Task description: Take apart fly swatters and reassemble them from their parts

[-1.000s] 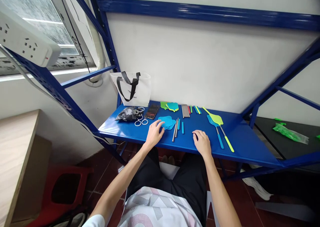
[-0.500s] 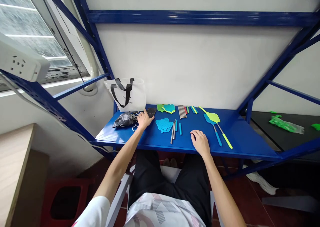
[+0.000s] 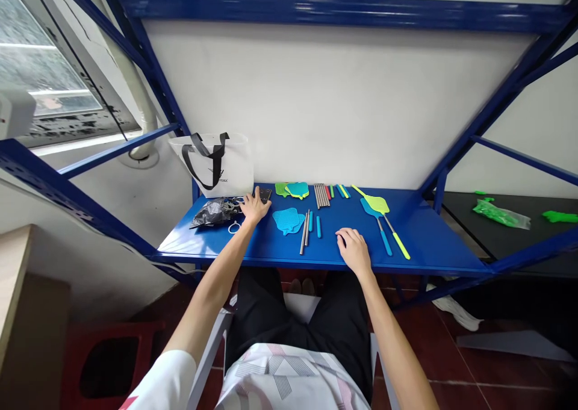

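Note:
My left hand [image 3: 255, 208] lies over a dark phone [image 3: 266, 194] at the back left of the blue table, fingers spread and covering part of it. A black plastic bag [image 3: 215, 212] and a white ring [image 3: 233, 227] are close by on its left. My right hand [image 3: 354, 251] rests on the tabletop near the front edge, fingers loosely extended, holding nothing. Between the hands are blue fly swatter heads [image 3: 286, 220], metal tubes [image 3: 304, 232] and blue handles [image 3: 318, 226]. Right of my right hand lie a blue swatter [image 3: 382, 235] and a yellow swatter [image 3: 397, 237].
A white tote bag [image 3: 235, 166] stands at the back left. Along the wall lie green and blue swatter heads [image 3: 297, 189], several metal tubes [image 3: 322, 196] and coloured handles [image 3: 343, 191]. Blue frame posts flank the table [image 3: 442, 241]. A bag of green pieces [image 3: 499, 214] lies on the black table at right.
The view has shifted, so everything sits further left and slightly higher. My left hand's fingers are spread wider over the phone. My right hand stays in place on the table.

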{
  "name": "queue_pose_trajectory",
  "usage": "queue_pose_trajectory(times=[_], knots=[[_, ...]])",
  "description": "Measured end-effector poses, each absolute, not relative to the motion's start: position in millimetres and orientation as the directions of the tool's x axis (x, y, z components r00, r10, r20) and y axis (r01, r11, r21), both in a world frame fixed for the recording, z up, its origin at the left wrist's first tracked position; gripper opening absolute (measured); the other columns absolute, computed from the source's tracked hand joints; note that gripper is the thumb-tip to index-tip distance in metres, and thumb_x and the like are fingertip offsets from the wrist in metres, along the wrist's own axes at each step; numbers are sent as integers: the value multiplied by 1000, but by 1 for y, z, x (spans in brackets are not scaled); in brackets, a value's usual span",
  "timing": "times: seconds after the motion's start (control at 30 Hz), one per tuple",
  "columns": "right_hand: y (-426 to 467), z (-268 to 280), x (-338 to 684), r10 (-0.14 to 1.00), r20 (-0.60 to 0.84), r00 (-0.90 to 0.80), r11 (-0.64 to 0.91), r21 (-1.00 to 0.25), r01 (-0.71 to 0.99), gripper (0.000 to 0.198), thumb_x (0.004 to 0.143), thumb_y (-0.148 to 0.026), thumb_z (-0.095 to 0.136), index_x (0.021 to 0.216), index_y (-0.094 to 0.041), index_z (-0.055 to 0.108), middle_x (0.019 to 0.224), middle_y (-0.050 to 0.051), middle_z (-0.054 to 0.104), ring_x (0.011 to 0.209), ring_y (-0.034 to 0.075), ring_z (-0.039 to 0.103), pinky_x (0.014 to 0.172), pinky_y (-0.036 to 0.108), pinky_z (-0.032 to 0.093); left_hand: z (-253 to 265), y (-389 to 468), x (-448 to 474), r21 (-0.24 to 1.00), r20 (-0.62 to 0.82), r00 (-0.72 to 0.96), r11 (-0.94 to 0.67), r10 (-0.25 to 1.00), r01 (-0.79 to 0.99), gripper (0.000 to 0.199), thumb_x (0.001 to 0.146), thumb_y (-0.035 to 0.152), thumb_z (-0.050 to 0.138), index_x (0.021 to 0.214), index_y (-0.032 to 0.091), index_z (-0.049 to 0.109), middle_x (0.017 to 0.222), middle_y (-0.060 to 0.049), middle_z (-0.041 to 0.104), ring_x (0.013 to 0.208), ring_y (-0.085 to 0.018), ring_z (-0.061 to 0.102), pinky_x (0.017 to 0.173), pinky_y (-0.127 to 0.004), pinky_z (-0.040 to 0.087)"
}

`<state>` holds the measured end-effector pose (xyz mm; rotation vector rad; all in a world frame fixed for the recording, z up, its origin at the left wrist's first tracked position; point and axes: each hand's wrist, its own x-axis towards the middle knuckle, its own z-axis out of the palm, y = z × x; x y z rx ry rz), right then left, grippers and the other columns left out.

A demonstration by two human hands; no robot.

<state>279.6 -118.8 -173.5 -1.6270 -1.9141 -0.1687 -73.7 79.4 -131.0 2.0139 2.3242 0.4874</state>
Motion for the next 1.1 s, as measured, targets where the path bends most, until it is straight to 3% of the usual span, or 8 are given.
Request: queue_pose_trajectory(times=[0.17,0.3,0.4,0.47,0.53,0.63,0.8,1.1], knots=[[-118,-172,280,855,516,-53,233,-289,929,38,113,-30,41,116,-24,79,123,12,78,111,30,68,90,43,52,-145,26,-66,307,356,-65,-51,932,950,76,108,55,48,170,13,34,169,-29,44,154,-46,43,120,-60,38],[-115,-167,271,866,499,-21,196,-301,933,36,113,-31,44,116,-24,79,122,12,77,111,30,68,89,42,52,-166,-32,-66,410,495,73,-306,866,859,56,109,45,55,158,19,51,163,-21,52,149,-38,50,119,-50,43],[-115,-163,255,874,482,-57,226,-300,927,38,114,-29,42,123,-24,78,119,11,76,109,28,67,88,40,52,-173,-55,-71,503,447,178,-411,877,761,30,110,39,54,132,23,69,128,-12,72,118,-29,68,102,-41,51],[-115,-161,244,881,460,-111,261,-275,925,41,114,-26,39,135,-25,75,116,11,74,104,27,67,85,39,51,-171,-59,-75,564,393,197,-404,898,720,26,112,37,52,112,24,74,98,-6,72,94,-25,68,87,-36,50],[-116,-160,236,884,435,-168,288,-225,931,45,114,-26,39,147,-26,70,116,11,73,101,27,66,82,39,51,-167,-59,-75,587,359,196,-384,912,713,28,112,36,52,100,24,73,81,-3,65,81,-22,64,77,-34,45],[-116,-160,232,884,420,-206,306,-185,934,47,114,-28,40,151,-30,68,124,11,73,104,28,64,81,39,51,-163,-58,-72,529,360,202,-378,911,760,34,114,38,52,88,23,68,74,-2,61,76,-23,60,74,-35,39],[-115,-164,234,880,447,-159,274,-207,939,46,114,-31,40,149,-28,70,129,12,73,110,30,64,84,40,53,-162,-62,-66,359,372,268,-404,889,841,46,115,39,49,74,22,61,85,-7,64,83,-24,58,77,-37,35],[-118,-165,235,864,480,-151,290,-229,929,46,111,-24,41,141,-28,75,129,11,76,112,30,65,90,42,55,-162,-63,-64,316,350,271,-385,897,867,43,113,32,48,73,22,60,89,-8,66,88,-25,60,79,-39,36]])
